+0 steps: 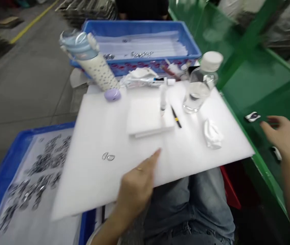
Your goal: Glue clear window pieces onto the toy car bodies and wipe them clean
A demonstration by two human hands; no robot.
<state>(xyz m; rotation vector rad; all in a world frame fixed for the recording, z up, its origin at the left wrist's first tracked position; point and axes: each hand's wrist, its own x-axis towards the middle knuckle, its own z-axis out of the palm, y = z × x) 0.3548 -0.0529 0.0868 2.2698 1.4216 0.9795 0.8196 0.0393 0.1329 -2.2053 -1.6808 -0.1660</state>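
Note:
My left hand (137, 183) is over the front edge of the white board (93, 129), its fingers drawn together toward the tips. Whether something small is pinched there is hidden. Two small thin metal loops (108, 157) lie on the board to its left. Out at the right, my right hand (284, 134) hovers over a green surface (247, 85), thumb and fingers apart and nothing between them. Just beyond its fingertips lies a small black-and-white object (252, 116); another small white-and-black object (277, 153) is partly covered by the hand.
A white block (145, 115), black pen-like stick (176, 117), crumpled tissue (212, 134), clear bottle (198, 85), tumbler (93, 64) and purple case (112, 95) stand or lie on the board. Blue trays (191, 47) with metal pieces sit behind it and at lower left.

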